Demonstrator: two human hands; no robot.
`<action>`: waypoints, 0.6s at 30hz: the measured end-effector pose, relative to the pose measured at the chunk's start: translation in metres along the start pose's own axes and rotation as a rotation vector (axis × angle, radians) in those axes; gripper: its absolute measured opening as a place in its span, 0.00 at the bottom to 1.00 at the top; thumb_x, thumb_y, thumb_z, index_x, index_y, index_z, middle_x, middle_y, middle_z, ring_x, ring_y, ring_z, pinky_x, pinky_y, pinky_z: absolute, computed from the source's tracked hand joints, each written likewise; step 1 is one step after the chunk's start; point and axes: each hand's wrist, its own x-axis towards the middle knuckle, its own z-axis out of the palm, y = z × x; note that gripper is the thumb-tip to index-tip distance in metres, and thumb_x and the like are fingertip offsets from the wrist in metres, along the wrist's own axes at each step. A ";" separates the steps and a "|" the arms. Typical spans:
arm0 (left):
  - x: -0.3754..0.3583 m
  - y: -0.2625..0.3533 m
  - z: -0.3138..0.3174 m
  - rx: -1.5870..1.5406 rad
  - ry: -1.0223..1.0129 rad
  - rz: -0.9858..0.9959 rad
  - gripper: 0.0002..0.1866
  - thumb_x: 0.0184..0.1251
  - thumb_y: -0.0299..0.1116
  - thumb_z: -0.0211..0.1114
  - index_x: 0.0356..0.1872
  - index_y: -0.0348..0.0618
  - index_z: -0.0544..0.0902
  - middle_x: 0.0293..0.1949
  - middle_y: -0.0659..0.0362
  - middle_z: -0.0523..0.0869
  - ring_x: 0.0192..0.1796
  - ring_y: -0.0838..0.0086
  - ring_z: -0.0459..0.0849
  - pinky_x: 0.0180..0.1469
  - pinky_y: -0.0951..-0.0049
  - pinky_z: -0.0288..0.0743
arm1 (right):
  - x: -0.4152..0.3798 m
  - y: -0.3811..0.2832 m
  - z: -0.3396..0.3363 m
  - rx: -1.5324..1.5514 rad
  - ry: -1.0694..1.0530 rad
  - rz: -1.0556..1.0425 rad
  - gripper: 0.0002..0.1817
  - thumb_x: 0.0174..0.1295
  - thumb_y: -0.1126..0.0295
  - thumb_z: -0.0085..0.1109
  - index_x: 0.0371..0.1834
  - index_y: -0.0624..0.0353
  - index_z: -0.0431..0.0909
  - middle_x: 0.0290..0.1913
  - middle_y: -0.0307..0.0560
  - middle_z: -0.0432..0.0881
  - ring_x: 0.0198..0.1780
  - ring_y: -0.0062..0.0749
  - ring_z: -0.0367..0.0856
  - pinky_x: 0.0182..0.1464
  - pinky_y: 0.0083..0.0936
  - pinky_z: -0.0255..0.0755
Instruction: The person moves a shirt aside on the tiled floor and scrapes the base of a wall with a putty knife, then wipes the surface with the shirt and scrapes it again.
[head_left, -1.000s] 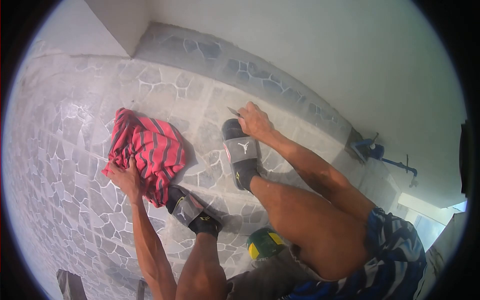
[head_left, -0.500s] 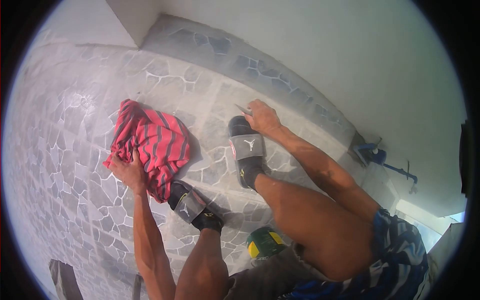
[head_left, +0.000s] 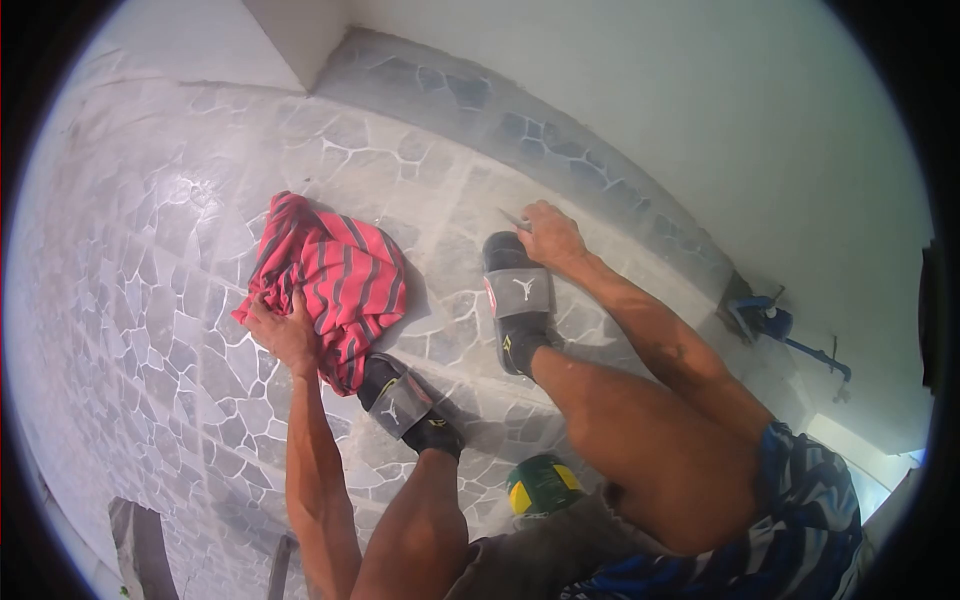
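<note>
A red cloth with dark stripes [head_left: 350, 270], perhaps a shirt, lies bunched on the stone-patterned floor. My left hand [head_left: 287, 335] grips its near left edge, thumb and fingers pressed into the folds. Low by the floor, just beyond the toe of my right slipper [head_left: 520, 292], my right hand [head_left: 553, 238] is closed on a thin, pointed, blade-like tool [head_left: 514, 218]. The tool's tip points to the left, and its other end is hidden in my fingers. My left slipper [head_left: 397, 402] stands against the cloth's near edge.
A green and yellow container [head_left: 543, 484] stands on the floor between my legs. A raised stone-faced ledge [head_left: 520, 130] runs along the wall's foot. To the right, a blue pipe with a tap [head_left: 790, 335] sticks out. Grey posts [head_left: 143, 550] show at the lower left.
The camera view has shifted a little, so everything sits slightly further right in the frame. Both hands keep about the same place relative to the cloth, floor and slippers.
</note>
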 end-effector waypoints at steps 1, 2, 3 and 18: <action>0.000 0.000 0.001 -0.002 0.002 0.005 0.34 0.56 0.50 0.74 0.59 0.40 0.74 0.52 0.43 0.73 0.58 0.47 0.72 0.60 0.50 0.66 | 0.000 0.001 0.001 -0.009 0.000 0.001 0.15 0.60 0.62 0.63 0.45 0.57 0.74 0.45 0.51 0.76 0.50 0.48 0.79 0.51 0.42 0.76; 0.000 -0.001 0.001 -0.002 0.002 0.011 0.35 0.56 0.50 0.73 0.60 0.40 0.74 0.53 0.43 0.73 0.58 0.47 0.72 0.61 0.50 0.66 | 0.000 0.001 0.002 0.000 0.008 0.003 0.14 0.60 0.62 0.63 0.45 0.57 0.75 0.45 0.51 0.77 0.50 0.49 0.79 0.51 0.43 0.75; 0.000 0.000 0.001 -0.006 -0.002 0.012 0.35 0.56 0.50 0.73 0.60 0.40 0.73 0.53 0.43 0.73 0.59 0.47 0.72 0.61 0.50 0.66 | 0.000 0.001 0.003 0.009 0.016 0.006 0.13 0.60 0.63 0.63 0.44 0.57 0.77 0.45 0.51 0.77 0.50 0.50 0.79 0.51 0.44 0.75; -0.002 -0.001 0.000 -0.003 -0.016 0.004 0.36 0.57 0.51 0.73 0.60 0.40 0.73 0.54 0.41 0.72 0.59 0.44 0.71 0.61 0.48 0.66 | -0.001 0.003 0.007 0.015 0.033 -0.008 0.14 0.61 0.61 0.62 0.41 0.59 0.76 0.42 0.53 0.77 0.45 0.53 0.79 0.47 0.45 0.75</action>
